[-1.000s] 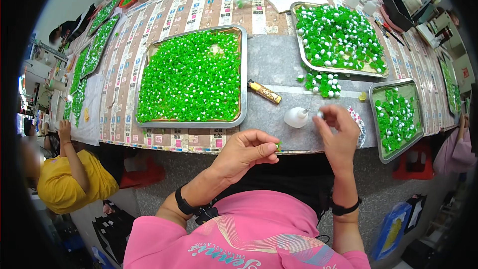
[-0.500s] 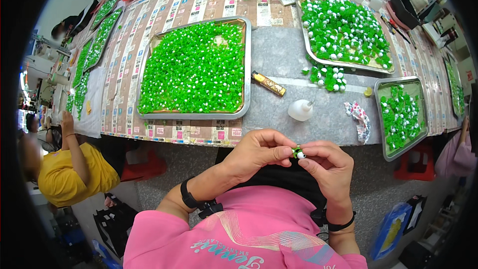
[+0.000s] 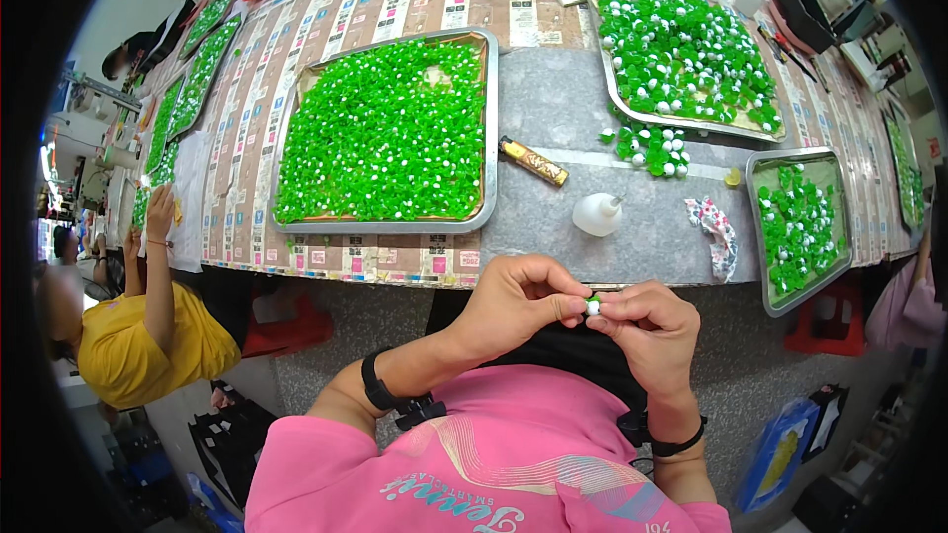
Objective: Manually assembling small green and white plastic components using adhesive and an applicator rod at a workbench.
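Just off the table's near edge, my left hand (image 3: 523,301) and my right hand (image 3: 652,324) meet fingertip to fingertip. Between them they pinch one small green piece with a white ball (image 3: 592,307); the fingers cover most of it. Both hands are closed on it. Beyond them on a grey mat stands a white squeeze bottle (image 3: 597,214) with a thin tip. A loose heap of green-and-white pieces (image 3: 654,150) lies past the bottle, against a metal tray (image 3: 691,125) full of similar pieces.
A large metal tray (image 3: 491,138) of green pieces lies to the left. At the right a smaller tray (image 3: 790,306) juts over the table edge. A patterned cloth (image 3: 713,237) and a gold-and-black tube (image 3: 533,162) lie on the mat. A yellow-shirted person (image 3: 163,345) works at the left.
The small piece has turned in my fingers, and my fingertips have drawn closer together around it. At the left, the yellow-shirted person's hand has moved over the pieces there.
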Demonstrator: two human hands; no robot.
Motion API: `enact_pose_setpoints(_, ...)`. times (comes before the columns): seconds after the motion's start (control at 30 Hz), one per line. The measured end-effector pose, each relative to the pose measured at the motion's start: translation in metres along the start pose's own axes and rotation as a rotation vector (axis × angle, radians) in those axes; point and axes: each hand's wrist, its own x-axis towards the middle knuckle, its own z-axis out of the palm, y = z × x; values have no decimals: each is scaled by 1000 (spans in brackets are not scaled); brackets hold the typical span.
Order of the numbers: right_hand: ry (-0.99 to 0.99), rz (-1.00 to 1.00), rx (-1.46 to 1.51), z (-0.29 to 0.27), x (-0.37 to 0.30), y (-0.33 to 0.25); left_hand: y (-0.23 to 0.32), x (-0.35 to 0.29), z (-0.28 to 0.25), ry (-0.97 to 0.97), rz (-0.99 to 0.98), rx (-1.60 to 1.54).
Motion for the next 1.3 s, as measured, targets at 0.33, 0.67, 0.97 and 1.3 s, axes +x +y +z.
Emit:
enact_pose_setpoints(0.33, 40, -66, -93, -4, 1, -7, 3, 6, 0, -74, -51, 0)
enact_pose_setpoints(0.67, -40, -92, -127, -9, 3, -10, 7, 10, -1, -130, -268, -130)
enact_pose_setpoints(0.97, -68, -105, -211, -11, 5, -7, -2, 9, 2, -70, -365, -281)
enact_pose_setpoints(1.3, -59, -29, -230, -9, 5, -8, -2, 11, 1, -92, -398, -345)
